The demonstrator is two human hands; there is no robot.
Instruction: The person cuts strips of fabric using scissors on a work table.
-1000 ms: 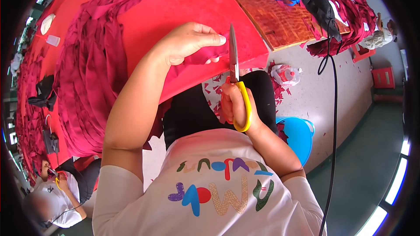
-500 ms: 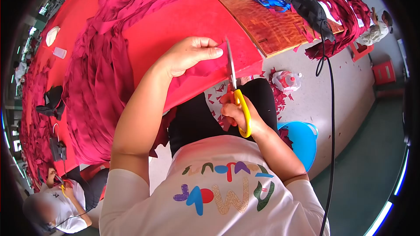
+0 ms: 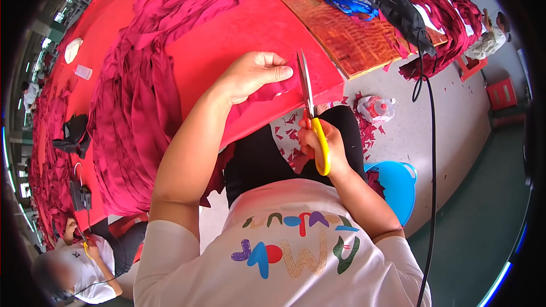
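Note:
My left hand (image 3: 254,77) is closed in a pinch, thumb against fingers, on a dark pink fabric strip (image 3: 272,90) that hangs below the fingers over the red tabletop. My right hand (image 3: 330,143) grips a pair of scissors (image 3: 322,150) by its yellow handles. The blades point away from me, slightly apart, just right of the left thumb. No fabric shows between them. Long heaps of the same fabric strips (image 3: 128,119) lie on the red table (image 3: 227,34), left of and beyond my left hand.
A wooden board (image 3: 364,45) bears blue ribbons (image 3: 350,3) and a black bag (image 3: 387,0). A black cable (image 3: 433,153) hangs at right. Below are a blue basin (image 3: 398,190), a plastic bottle (image 3: 376,108) and fabric scraps (image 3: 368,136). Another person (image 3: 85,261) holds yellow-handled scissors at lower left.
The scissor blades have gone from nearly closed to slightly apart. Both hands sit a little lower and further right in the view, which has itself shifted slightly.

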